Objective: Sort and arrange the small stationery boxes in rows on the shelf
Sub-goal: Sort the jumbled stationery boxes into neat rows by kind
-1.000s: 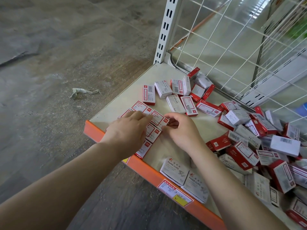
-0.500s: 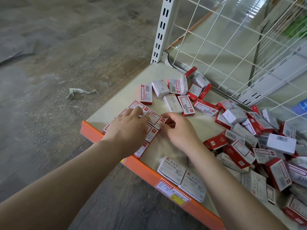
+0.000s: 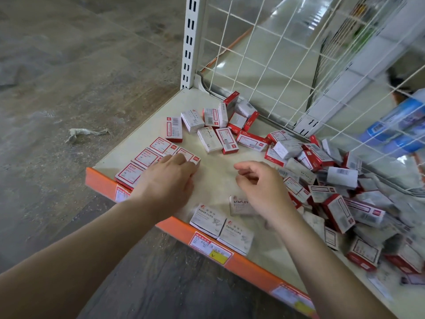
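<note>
Boxes (image 3: 161, 155) in rows, loose heap (image 3: 333, 187) right

Grey wood-look floor (image 3: 69, 65); white wire grid (image 3: 287, 65); perhaps glossy tiles beyond.

Beige shelf (image 3: 218, 178) with orange front edge, red-and-white boxes (image 3: 147, 158) in rows at left, jumbled pile (image 3: 333, 187) at right

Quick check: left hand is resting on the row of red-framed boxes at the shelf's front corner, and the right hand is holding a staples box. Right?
Not quite. The left hand does rest on the row of red-framed boxes at the shelf's front corner, but the head view shows the right hand empty, fingers loosely curled above the shelf, holding nothing.
</note>
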Demonstrator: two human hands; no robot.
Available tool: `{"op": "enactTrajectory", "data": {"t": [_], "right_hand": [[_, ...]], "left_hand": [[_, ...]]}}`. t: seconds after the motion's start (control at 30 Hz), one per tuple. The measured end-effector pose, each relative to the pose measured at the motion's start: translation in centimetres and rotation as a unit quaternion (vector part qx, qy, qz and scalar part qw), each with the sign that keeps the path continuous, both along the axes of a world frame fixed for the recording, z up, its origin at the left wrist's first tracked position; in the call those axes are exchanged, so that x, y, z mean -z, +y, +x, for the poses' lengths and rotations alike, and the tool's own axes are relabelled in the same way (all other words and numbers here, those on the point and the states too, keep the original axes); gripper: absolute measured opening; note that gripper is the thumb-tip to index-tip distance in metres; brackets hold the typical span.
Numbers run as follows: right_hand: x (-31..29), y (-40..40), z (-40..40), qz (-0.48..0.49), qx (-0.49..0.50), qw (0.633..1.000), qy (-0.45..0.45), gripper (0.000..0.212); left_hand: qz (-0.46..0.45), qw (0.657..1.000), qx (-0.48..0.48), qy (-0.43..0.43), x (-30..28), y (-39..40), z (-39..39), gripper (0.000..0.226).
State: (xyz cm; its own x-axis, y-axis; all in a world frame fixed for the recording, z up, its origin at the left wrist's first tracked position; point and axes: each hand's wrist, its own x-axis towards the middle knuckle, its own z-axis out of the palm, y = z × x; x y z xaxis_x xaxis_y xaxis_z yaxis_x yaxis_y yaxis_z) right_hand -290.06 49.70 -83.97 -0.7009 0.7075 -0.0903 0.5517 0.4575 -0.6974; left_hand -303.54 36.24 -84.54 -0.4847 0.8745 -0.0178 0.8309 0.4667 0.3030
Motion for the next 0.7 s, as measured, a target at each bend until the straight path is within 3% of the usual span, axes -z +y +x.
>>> {"op": "enactTrajectory", "data": {"t": [0.13,0.5,0.7], "right_hand": [[-0.6,-0.1,2.8,0.014,0.017,1.000,0.001,0.025],[-1.5,1.2,8.6,0.122,0.123,0.985,0.015,0.028],[-1.2,1.9,8.6,0.137,0.094,0.981,-0.100,0.050]], "left_hand": [[0.020,0.999,0.029,-0.030,-0.3,1.0,2.1,0.030],[-0.043,0.988,0.106,-0.100,-0.7,3.1,6.6,0.028],[-0.061,0.983,0.113,-0.129,-0.6,3.1,7.2,0.028]]}}
